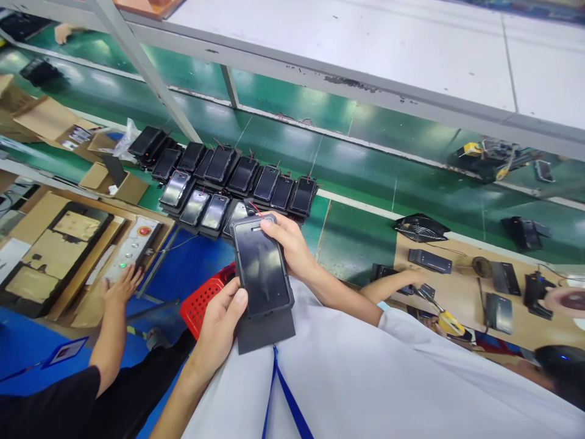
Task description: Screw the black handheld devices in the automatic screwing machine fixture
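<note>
A black phone-shaped device with a glossy dark face and a raised frame is held in front of my chest. A thin red wire sticks out at its top end. Behind it a flat dark grey panel shows past the lower end. My left hand grips the lower left edge, thumb near the side. My right hand is closed around the upper right edge, with its thumb on the face near a small white slot. The fingers behind the device are hidden.
Stacks of similar black devices with red wires stand ahead, near a red basket. At left, a co-worker's hand touches a button box. Co-workers handle parts at a bench on the right. A white shelf spans the top.
</note>
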Tool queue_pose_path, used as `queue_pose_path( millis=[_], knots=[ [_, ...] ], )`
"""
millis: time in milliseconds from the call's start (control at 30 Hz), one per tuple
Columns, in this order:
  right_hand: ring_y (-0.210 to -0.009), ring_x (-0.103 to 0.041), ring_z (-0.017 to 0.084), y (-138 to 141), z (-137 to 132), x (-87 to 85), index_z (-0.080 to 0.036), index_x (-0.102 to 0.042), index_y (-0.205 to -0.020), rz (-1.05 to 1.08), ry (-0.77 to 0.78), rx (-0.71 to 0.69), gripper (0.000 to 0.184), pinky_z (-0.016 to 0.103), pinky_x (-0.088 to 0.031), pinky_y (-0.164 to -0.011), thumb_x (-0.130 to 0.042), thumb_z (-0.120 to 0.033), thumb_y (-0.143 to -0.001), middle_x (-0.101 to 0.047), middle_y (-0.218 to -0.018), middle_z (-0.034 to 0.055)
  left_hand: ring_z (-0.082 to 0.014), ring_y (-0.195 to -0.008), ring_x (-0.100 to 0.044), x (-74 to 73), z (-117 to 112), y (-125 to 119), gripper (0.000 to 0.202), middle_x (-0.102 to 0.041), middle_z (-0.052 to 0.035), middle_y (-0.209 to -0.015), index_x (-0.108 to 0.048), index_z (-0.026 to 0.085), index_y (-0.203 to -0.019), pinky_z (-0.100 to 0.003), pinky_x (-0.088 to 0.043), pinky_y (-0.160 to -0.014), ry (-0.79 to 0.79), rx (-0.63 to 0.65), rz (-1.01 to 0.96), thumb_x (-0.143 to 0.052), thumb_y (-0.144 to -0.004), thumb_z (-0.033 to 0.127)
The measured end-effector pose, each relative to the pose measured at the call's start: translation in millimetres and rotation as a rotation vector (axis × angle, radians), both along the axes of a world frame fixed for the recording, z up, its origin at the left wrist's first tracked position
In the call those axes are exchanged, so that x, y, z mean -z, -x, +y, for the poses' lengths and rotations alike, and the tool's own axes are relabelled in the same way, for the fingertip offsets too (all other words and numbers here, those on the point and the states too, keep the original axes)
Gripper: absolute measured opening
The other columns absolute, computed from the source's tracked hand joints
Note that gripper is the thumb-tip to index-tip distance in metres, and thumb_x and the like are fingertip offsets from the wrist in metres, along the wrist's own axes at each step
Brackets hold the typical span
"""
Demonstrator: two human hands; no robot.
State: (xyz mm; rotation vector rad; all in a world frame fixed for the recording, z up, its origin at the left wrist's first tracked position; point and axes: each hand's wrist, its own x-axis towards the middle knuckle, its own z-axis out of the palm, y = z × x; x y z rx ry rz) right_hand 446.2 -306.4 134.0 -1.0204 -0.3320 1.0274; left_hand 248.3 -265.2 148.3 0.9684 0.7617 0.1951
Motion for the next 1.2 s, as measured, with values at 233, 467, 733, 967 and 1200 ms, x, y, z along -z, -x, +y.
queue_pose_path(
  millis=[233, 467, 733, 967, 1200],
  knots=[
    [-0.081, -0.062, 0.019, -3.6, 10.3, 2.5, -0.022, -0.073, -0.107, -0.071, 0.016, 0.021, 0.039, 0.028, -0.05, -0.071, -0.082, -0.048, -0.08, -0.071, -0.094, 0.0005, -0.0341, -0.12, -0.071, -11.2, -3.0, -5.4, 0.044, -0.077, -0.0119, -0.127, -0.074, 0.02, -0.131, -0.041, -0.059, -0.099, 0.061, -0.094, 0.001, -0.07, -0.096, 0.047],
    [-0.077, -0.063, 0.017, 0.6, 11.3, 5.2, -0.022, -0.071, -0.107, -0.071, 0.014, 0.041, 0.035, 0.029, -0.052, -0.072, -0.08, -0.045, -0.082, -0.071, -0.093, -0.0004, -0.0357, -0.117, -0.072, -11.8, -5.3, -5.8, 0.049, -0.078, -0.0122, -0.123, -0.074, 0.02, -0.132, -0.044, -0.06, -0.098, 0.124, -0.097, -0.026, -0.075, -0.092, 0.047],
    [-0.122, -0.064, 0.028, -7.4, -2.2, 1.3, -0.027, -0.053, -0.147, -0.352, -0.016, -0.101, 0.084, 0.042, -0.049, -0.11, -0.09, -0.046, -0.073, -0.061, -0.145, 0.0064, -0.0278, -0.1, -0.074, 4.5, -5.8, -4.6, 0.038, -0.079, -0.0083, -0.108, -0.074, 0.021, -0.126, -0.035, -0.057, -0.085, 0.085, -0.072, -0.049, -0.067, -0.099, 0.047],
    [-0.142, -0.05, 0.037, -25.2, -9.4, 6.3, -0.029, -0.025, -0.168, -0.579, 0.081, -0.233, 0.138, 0.048, -0.045, -0.117, -0.102, -0.04, -0.054, -0.044, -0.163, 0.0118, -0.0201, -0.077, -0.061, 5.4, -3.3, -7.5, 0.045, -0.067, -0.0028, -0.082, -0.07, 0.018, -0.096, -0.031, -0.046, -0.07, -0.099, -0.021, -0.022, -0.063, -0.096, 0.062],
    [-0.097, -0.069, 0.03, -9.3, -17.4, 9.2, -0.03, -0.065, -0.126, -0.352, 0.133, -0.113, 0.08, 0.043, -0.058, -0.086, -0.101, -0.035, -0.054, -0.073, -0.116, 0.0082, -0.0166, -0.073, -0.049, 6.7, -9.3, -2.4, 0.042, -0.056, 0.0003, -0.08, -0.061, 0.02, -0.088, -0.03, -0.039, -0.068, -0.25, 0.016, -0.029, -0.056, -0.101, 0.06]
  ],
)
